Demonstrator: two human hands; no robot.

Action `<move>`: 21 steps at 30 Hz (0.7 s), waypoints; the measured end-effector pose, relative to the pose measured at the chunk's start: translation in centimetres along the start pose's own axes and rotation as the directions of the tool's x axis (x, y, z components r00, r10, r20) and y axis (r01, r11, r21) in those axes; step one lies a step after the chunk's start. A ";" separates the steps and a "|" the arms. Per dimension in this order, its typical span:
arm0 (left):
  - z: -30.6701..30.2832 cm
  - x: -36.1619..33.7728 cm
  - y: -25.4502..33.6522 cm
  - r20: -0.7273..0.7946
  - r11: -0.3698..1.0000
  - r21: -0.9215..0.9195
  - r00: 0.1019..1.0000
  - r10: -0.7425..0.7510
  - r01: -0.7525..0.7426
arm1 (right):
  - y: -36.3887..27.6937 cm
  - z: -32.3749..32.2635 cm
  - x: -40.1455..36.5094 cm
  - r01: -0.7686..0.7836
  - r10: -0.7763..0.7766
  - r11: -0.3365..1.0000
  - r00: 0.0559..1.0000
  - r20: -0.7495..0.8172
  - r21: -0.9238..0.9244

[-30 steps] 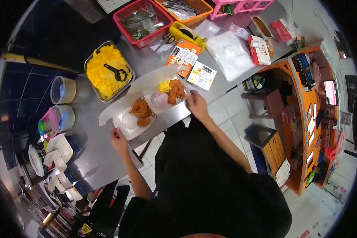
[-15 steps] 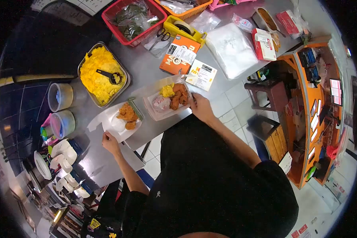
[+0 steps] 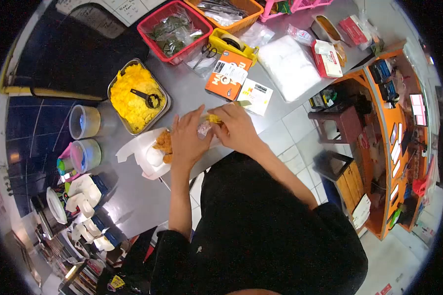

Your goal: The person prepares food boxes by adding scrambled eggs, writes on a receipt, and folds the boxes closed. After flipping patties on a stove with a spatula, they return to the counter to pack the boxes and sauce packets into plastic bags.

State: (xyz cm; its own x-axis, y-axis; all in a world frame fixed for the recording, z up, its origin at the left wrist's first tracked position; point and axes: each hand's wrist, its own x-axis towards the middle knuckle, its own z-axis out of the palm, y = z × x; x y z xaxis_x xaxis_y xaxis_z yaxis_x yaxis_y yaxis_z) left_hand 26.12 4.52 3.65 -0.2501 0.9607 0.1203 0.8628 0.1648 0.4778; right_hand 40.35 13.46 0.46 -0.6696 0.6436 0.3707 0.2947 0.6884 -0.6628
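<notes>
My left hand [image 3: 188,138] lies over the left side of an open food box, its fingers apart and nothing visible in them. Over the same box, my right hand [image 3: 237,129] has its fingers curled together; what they hold, if anything, is hidden. Between the hands show a bit of yellow food [image 3: 214,119] and a wrapped packet [image 3: 204,129]; the rest of the box's contents is covered. To the left, partly behind my left hand, a second open white box [image 3: 145,156] holds fried chicken [image 3: 163,142] and a white rice mound [image 3: 154,157].
A metal tray [image 3: 167,104] of yellow food with a black scoop [image 3: 150,100] stands upper left, beside two clear tubs [image 3: 85,122]. Beyond my hands are an orange box [image 3: 226,76], tape dispenser [image 3: 234,44], scissors [image 3: 205,53], red basket [image 3: 174,32] and plastic bags [image 3: 289,66].
Both hands have moved inward over the right-hand food box: my left hand from the chicken-and-rice box's near edge, my right hand from the other box's right edge. The camera view has shifted slightly.
</notes>
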 end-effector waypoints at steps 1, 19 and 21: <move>0.4 0.0 -0.6 0.015 1.000 0.006 1.000 0.009 -0.010 | -0.5 0.3 -0.8 -0.001 0.001 1.000 0.999 -0.038 -0.016; 10.2 -5.8 -3.9 -0.045 0.988 0.149 0.999 -0.029 0.036 | 2.3 0.0 -11.9 -0.156 0.156 0.974 0.988 -0.016 -0.164; 11.2 -4.2 -5.9 0.122 0.865 -0.374 0.942 -0.311 0.334 | 2.9 0.0 -10.9 -0.317 0.300 0.947 0.931 -0.205 -0.054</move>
State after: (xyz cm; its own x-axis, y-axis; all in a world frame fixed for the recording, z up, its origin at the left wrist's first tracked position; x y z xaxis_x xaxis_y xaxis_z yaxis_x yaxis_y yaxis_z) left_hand 26.98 1.97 -9.42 -0.4505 0.8815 -0.1417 0.4985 0.3800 0.7791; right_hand 48.50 8.49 -5.48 -0.3952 0.8749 0.2800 0.5283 0.4659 -0.7098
